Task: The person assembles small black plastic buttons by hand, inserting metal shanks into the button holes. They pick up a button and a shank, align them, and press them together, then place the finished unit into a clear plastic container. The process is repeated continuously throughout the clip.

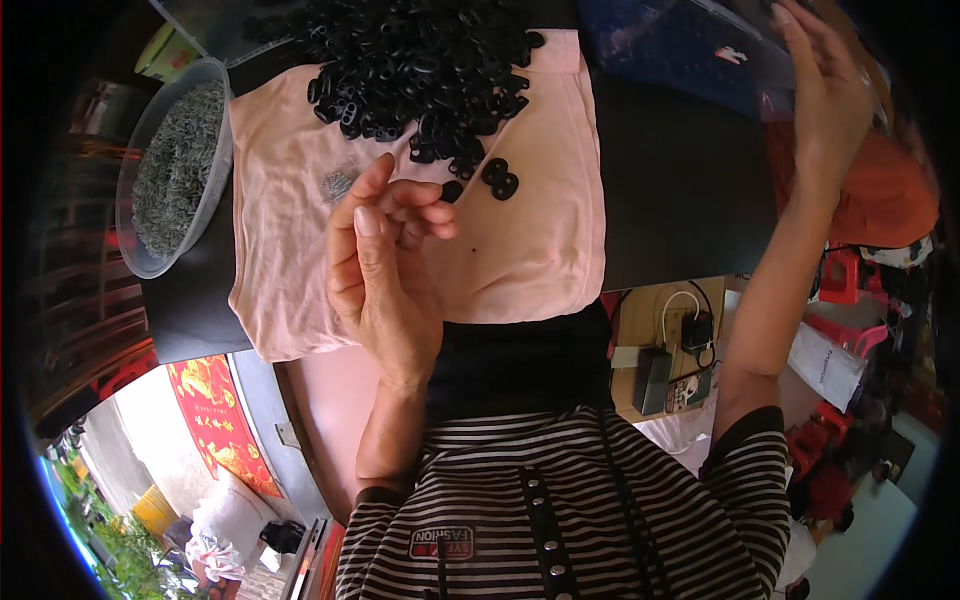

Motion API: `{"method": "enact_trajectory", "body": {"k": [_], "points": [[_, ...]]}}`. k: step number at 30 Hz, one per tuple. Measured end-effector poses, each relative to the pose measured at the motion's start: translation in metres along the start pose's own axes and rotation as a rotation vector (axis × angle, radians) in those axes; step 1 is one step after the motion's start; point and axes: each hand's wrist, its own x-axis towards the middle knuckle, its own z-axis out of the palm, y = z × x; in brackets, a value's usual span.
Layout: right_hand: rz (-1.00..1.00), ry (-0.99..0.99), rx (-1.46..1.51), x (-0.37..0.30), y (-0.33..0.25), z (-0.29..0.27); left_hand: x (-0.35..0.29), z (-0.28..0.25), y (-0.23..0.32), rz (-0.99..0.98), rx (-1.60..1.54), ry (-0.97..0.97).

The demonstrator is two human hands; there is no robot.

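Striped shirt (560,510) fills the bottom, nearest the lens. Left hand (385,265) raised over the pink cloth (520,250), fingers curled loosely together, thumb up; cannot tell if anything small is pinched in the fingertips. Black plastic buckle parts (420,70) heaped at the cloth's far edge, a few strays (500,180) just beyond the left fingertips. Small pile of metal bits (338,183) on the cloth beside the left hand. Clear bowl (140,255) of grey metal pieces at far left. Right hand (825,95) well apart, fingers straight and open, flat against a clear plastic sheet (730,55) at upper right.
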Motion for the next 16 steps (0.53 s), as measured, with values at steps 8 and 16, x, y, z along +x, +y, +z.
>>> {"method": "enact_trajectory", "body": {"k": [8, 16], "points": [[-0.024, 0.163, 0.057, -0.038, -0.025, 0.016, -0.057, 0.022, 0.132, 0.162, 0.693, -0.570], [0.030, 0.085, 0.129, -0.096, -0.055, 0.000, -0.058, 0.096, 0.100, 0.425, 0.628, -0.409]]}}
